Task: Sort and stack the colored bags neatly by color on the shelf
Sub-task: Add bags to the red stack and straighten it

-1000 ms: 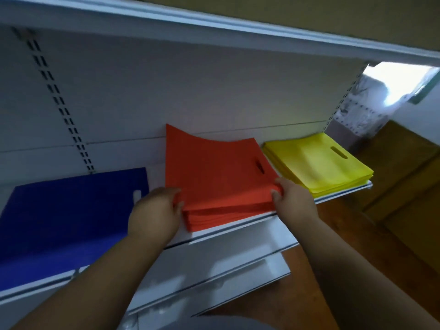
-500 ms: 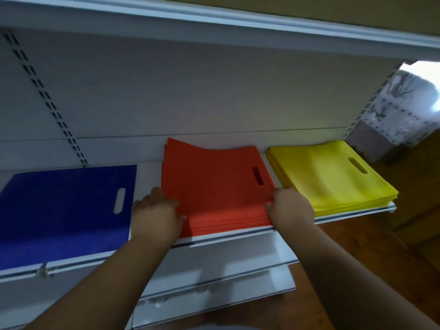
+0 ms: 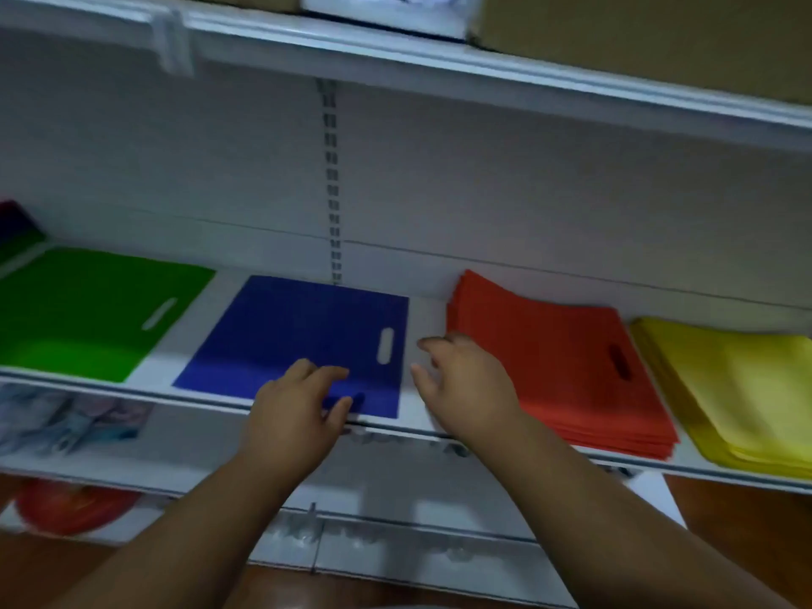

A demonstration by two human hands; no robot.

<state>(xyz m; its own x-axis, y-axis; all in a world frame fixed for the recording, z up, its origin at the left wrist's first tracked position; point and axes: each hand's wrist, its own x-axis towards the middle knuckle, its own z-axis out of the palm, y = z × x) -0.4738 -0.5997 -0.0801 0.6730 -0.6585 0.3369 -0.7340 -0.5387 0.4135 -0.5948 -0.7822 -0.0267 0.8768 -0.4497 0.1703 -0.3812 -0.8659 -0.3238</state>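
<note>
Reaching: both hands stretch over the front edge of the white shelf.
Left hand: fingers loosely spread, fingertips resting on the near edge of the blue bags; gripping nothing.
Right hand: fingers spread and relaxed, holding nothing, over the bare strip between the blue bags and the red bags.
Red bags: thick stack at 3 o'clock of the blue bags, back corner curled up.
Yellow bags: stack at 3 o'clock of the red.
Green bags: at 9 o'clock of the blue.
</note>
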